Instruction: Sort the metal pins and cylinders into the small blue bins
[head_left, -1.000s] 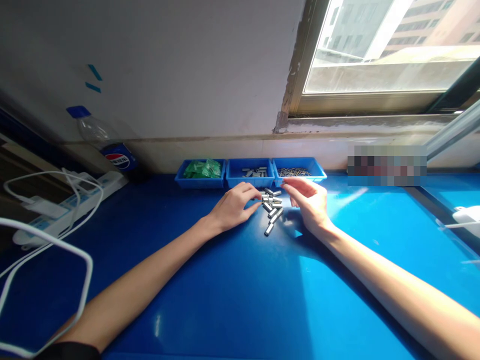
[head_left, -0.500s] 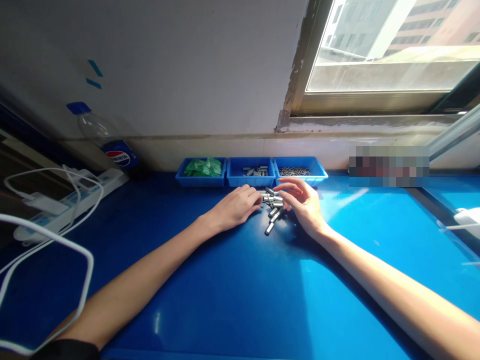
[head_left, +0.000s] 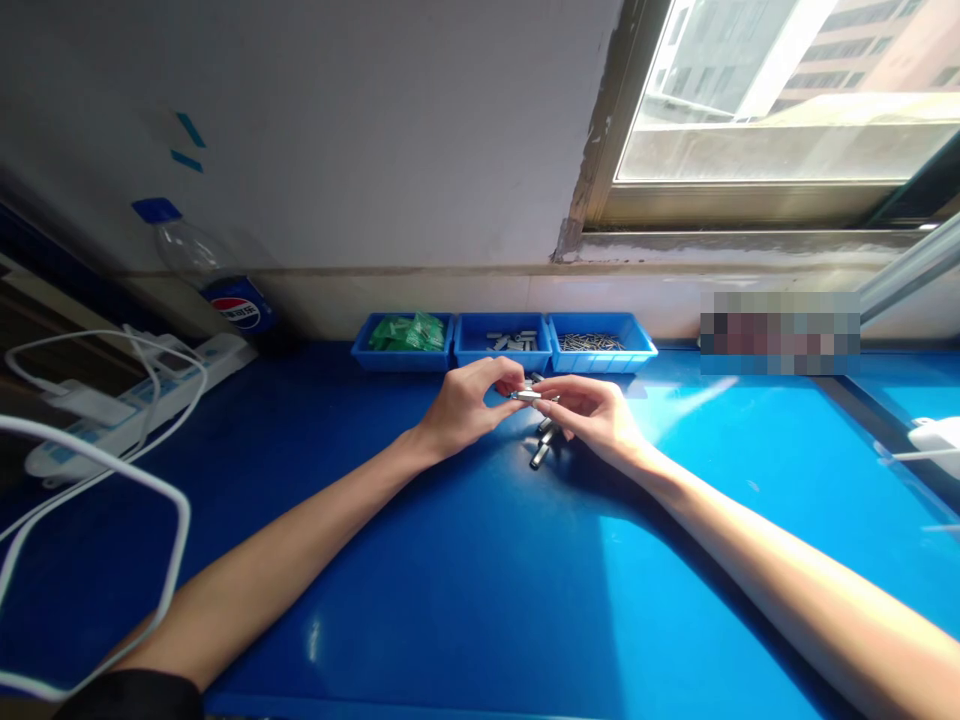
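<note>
Between my two hands is a small silver metal piece (head_left: pixel 527 396), its exact kind too small to tell. My left hand (head_left: pixel 474 402) pinches its left end between thumb and fingers. The fingertips of my right hand (head_left: pixel 589 408) close on its right end. Beneath and just in front of the hands, a loose pile of similar short metal pieces (head_left: pixel 539 456) lies on the blue table (head_left: pixel 450 580). Part of that pile is hidden behind my fingers.
Three blue bins stand along the wall: one with green packets (head_left: pixel 407 332), one with metal pieces (head_left: pixel 513 342), one with thin metal pins (head_left: pixel 591 343). At left are a cola bottle (head_left: pixel 238 305), a power strip (head_left: pixel 217 362) and a white cable (head_left: pixel 180 530). A window (head_left: pixel 750 150) is at upper right.
My left hand has lifted from the pile with a silver metal piece. My right hand has moved left and its fingers have closed on the piece's other end.
</note>
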